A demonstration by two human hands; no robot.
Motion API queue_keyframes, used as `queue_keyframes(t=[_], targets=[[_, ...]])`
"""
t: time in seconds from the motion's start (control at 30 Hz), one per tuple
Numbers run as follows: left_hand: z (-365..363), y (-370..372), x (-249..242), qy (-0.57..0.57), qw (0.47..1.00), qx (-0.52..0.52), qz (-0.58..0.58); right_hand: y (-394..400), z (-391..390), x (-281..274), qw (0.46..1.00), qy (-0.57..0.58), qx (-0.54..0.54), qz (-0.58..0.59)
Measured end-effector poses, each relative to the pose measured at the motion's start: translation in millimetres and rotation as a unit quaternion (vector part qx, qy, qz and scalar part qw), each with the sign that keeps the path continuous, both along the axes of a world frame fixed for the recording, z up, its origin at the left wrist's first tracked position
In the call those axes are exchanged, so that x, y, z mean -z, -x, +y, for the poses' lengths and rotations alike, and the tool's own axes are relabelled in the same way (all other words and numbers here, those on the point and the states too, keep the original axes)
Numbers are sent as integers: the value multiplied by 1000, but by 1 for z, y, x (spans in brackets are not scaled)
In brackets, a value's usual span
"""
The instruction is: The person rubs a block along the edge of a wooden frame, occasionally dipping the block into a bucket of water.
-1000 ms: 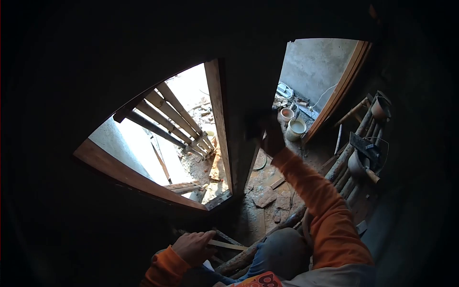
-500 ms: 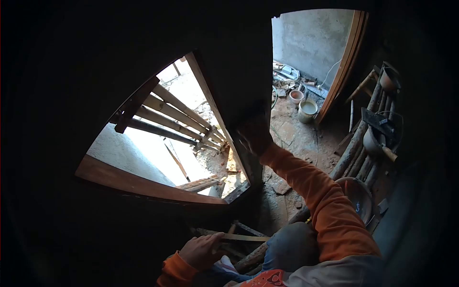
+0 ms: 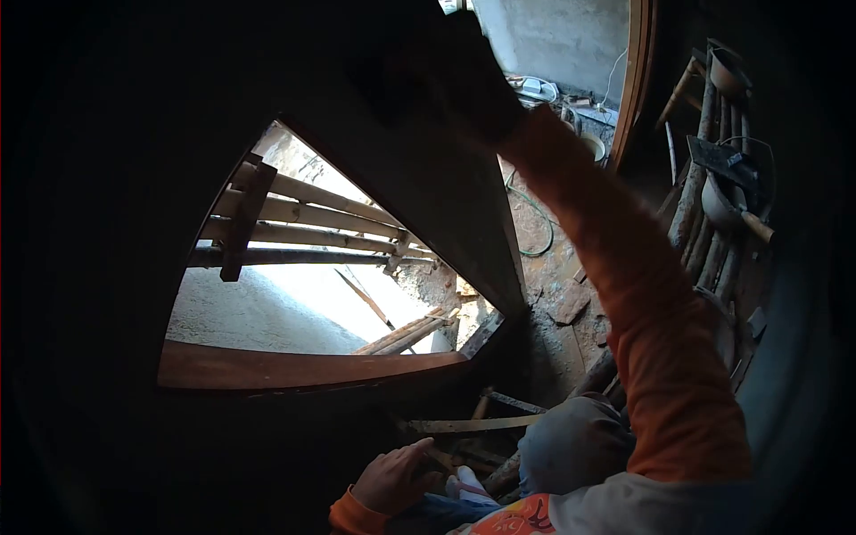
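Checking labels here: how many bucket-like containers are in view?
3 clear: a far bucket on the poles, a nearer bucket along them, and a pale bucket near the door frame, partly behind the right sleeve. More may be hidden in shadow or behind that sleeve.

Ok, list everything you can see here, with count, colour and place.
Wall: 1, grey, beyond the doorway
Door frame: 1, orange-brown, upper right
Sill: 1, brown, window's lower edge
Poles: 4, three tan, one dark, outside the window
Crosspiece: 1, dark brown, across the poles
Hose: 1, green, doorway floor
Pale bucket: 1, whitish, by the door frame
Other buckets: 2, brownish and grey, right
Flat tool: 1, dark, atop the nearer one
Logs: several, brown, right
Strip: 1, tan, beyond the left hand
Sleeves: 2, orange, right and bottom
Left hand: 1, bottom centre
Right hand: 1, shadowed, raised, top centre; grip unclear
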State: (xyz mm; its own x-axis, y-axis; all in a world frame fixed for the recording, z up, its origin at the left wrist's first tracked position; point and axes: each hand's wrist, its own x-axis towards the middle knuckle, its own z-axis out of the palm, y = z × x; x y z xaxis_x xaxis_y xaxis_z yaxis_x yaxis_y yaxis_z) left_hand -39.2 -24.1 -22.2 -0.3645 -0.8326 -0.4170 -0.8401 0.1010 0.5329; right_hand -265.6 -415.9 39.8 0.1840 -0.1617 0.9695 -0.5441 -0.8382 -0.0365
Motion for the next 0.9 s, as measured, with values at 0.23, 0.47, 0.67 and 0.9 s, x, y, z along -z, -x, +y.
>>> queue_keyframes(t=[0.23,0.47,0.67,0.9], targets=[[4,7,1,-33,998,-33,-52,-31,90,301,955,-281,-26,86],[18,-5,-8,-59,992,-82,-74,25,30,34,983,-117,-11,-143],[23,-23,-4,-90,983,-149,-65,1,18,125,999,-25,5,-29],[25,-15,-7,-81,985,-138,-68,-37,111,416,922,-386,10,-40]])
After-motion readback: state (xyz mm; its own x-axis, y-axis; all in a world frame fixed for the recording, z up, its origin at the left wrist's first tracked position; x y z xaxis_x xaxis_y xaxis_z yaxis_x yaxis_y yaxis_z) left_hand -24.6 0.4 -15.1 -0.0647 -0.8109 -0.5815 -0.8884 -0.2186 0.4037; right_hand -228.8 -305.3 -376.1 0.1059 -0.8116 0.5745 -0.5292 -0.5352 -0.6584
